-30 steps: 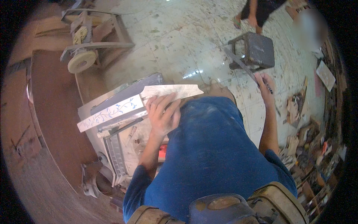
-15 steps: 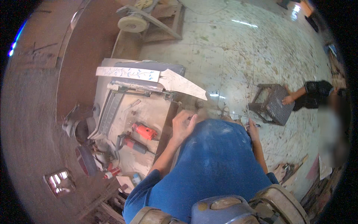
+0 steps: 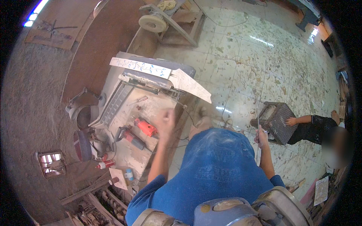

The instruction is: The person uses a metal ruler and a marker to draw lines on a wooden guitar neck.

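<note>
My left hand is over the dusty workbench, smeared by motion, so its fingers are unclear. The nearest thing to it is a red power tool, with a red and grey power tool beside that. My right hand is closed around a long thin strip, and a small pale pen-like piece sticks out by its fingers. Farther back on the bench lies a white board with a blue painted vine pattern, alongside a pale tapered board.
A co-worker's hand rests on a dark woven-top stool at my right. A round buffing wheel on a wooden frame stands at the back. Bowls and a red bottle crowd the bench's left side. Stains speckle the tiled floor.
My left hand has moved left and up from beside my lap to above the bench, near the red tool. My right hand still holds the thin strip. The whole view has shifted somewhat.
</note>
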Demonstrator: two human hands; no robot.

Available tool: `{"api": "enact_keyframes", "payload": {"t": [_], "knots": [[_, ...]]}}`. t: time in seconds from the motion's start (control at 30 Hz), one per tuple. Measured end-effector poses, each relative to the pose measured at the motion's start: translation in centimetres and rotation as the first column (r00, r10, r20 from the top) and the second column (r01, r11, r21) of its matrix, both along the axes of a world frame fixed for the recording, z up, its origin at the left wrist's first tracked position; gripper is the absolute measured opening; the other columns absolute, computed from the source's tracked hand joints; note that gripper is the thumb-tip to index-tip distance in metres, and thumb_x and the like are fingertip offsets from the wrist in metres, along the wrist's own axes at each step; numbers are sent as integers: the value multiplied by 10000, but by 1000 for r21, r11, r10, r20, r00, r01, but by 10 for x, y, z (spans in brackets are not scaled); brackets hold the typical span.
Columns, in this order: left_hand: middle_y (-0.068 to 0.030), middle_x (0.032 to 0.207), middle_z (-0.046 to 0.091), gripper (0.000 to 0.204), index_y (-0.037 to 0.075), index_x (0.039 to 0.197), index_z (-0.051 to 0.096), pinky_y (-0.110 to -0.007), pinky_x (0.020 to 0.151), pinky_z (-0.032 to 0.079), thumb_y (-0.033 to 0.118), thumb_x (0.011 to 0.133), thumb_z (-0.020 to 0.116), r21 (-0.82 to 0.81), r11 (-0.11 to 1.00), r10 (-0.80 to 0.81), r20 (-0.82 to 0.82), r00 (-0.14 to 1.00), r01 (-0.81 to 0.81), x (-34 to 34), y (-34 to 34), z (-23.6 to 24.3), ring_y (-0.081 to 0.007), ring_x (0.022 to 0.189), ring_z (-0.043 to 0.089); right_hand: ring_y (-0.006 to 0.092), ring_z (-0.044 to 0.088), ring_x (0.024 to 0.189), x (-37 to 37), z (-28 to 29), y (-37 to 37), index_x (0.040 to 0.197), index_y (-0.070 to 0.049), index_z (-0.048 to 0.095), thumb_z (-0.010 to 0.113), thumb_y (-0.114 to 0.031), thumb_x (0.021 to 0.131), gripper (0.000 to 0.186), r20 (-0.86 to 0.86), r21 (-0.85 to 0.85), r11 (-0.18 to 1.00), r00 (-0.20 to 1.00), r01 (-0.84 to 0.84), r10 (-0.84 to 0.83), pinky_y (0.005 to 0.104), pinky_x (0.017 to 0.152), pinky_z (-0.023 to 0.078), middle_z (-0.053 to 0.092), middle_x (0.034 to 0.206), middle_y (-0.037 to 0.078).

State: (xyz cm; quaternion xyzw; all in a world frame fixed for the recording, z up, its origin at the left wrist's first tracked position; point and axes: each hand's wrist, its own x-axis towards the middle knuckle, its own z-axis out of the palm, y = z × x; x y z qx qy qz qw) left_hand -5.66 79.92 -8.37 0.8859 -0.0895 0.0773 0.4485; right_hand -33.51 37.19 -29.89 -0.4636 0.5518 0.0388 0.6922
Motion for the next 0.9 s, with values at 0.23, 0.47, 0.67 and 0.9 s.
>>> {"api": "enact_keyframes", "payload": {"t": [0.23,0.47,0.67,0.9], "knots": [[-169,1447,612,723,118,1513,543,-478,1112,474,-85,820,585,596,803,-270,327,906,24,182,44,104,-389,1312,588,102,375,404,-11,-13,20,901,-116,594,608,-581,1055,490,-71,2,1000,997,28,-28,274,380,332,411,572,-42],[-196,1453,617,713,81,1482,552,-478,1169,428,-65,788,617,820,362,-614,-148,776,443,308,51,112,-403,1370,552,100,325,439,-53,-38,62,932,-97,587,660,-643,996,555,-152,-101,993,986,59,-74,273,402,298,384,610,-49],[-219,1200,695,431,49,1215,672,-502,998,532,57,784,689,839,235,-681,-218,699,490,310,30,144,-433,1196,628,105,328,436,-67,-5,145,877,-85,587,642,-620,1005,553,-241,-145,981,957,131,-163,294,398,284,378,588,-44],[-221,995,708,448,22,1130,647,-518,819,564,219,750,780,747,284,-797,-165,581,601,249,-19,195,-435,932,700,173,472,476,-109,-53,195,906,-52,637,597,-671,1001,628,-241,-151,973,947,177,-210,352,430,428,491,643,27]]}}
